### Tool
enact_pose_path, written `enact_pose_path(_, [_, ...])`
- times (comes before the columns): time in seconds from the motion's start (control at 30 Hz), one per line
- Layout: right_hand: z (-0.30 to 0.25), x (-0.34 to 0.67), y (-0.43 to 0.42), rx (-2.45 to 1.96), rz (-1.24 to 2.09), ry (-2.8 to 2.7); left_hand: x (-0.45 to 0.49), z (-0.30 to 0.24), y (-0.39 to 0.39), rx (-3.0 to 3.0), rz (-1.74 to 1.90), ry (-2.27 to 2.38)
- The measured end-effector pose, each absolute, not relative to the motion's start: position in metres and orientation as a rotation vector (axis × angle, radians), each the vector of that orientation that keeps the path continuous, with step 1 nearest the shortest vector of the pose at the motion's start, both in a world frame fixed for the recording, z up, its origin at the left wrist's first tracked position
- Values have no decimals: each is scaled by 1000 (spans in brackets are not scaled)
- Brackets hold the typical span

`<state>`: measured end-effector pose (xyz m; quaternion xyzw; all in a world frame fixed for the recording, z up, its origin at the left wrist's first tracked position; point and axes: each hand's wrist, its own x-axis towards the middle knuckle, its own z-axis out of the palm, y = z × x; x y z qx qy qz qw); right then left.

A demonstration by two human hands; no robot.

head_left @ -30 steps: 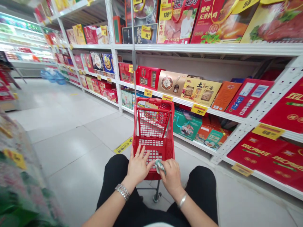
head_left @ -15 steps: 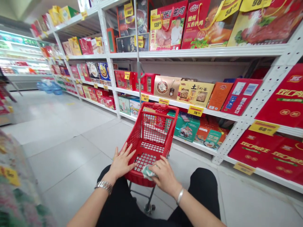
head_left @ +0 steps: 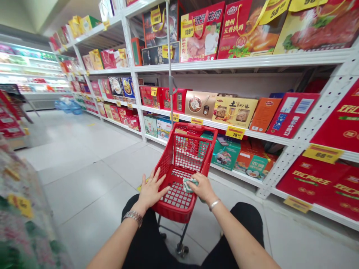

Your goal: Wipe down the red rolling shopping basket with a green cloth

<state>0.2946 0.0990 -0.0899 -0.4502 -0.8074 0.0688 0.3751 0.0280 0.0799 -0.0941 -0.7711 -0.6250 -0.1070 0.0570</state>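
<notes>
At the far left, a blurred, multicoloured display point(head_left: 19, 209) with a yellow price tag point(head_left: 20, 205) crowds the edge of your view, and a pale tiled floor point(head_left: 84, 190) runs away beside it.

Your left hand point(head_left: 151, 190) is open and relaxed, palm down, with its fingers spread. It holds nothing and rests on the left rim of a small red plastic shopping cart point(head_left: 182, 158) with mesh walls. A silver metal link band point(head_left: 132, 218) circles that wrist, and black trousers point(head_left: 248, 220) show below your forearms.

The cart stands directly in front of you, between your hands, on a wheeled metal frame with a thin metal pole point(head_left: 169, 67) rising from its far end. Its mesh basket shows nothing inside it.

Your right hand point(head_left: 202, 188) is partly closed, its fingers curled around a crumpled pale green-and-white wad point(head_left: 188, 185) of cloth or tissue; you cannot tell which. The wad sits against the cart's right rim, pinched between that hand and the red plastic. A slim silver bangle point(head_left: 214, 204) circles your right wrist.

To the right, white metal shelving point(head_left: 238, 63) runs along the aisle just beyond the cart, stacked with colourful boxed gift sets point(head_left: 234, 112) and yellow price tags point(head_left: 235, 132). Large red gift boxes point(head_left: 311, 179) fill the lower shelves at the far right.
</notes>
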Motion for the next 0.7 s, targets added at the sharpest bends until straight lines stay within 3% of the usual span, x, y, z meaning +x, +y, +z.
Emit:
enact_pose_path(0.33, [-101,246,20,-971,226,-2075,12,-85,86,-2188,-329,-2022])
enact_pose_path(0.57, [-97,215,30,-877,275,-2234,16,-109,83,-2059,-503,-2200])
enact_pose_path(0.7, [-86,199,44,-819,333,-2356,11,-125,81,-2335,-314,-1977])
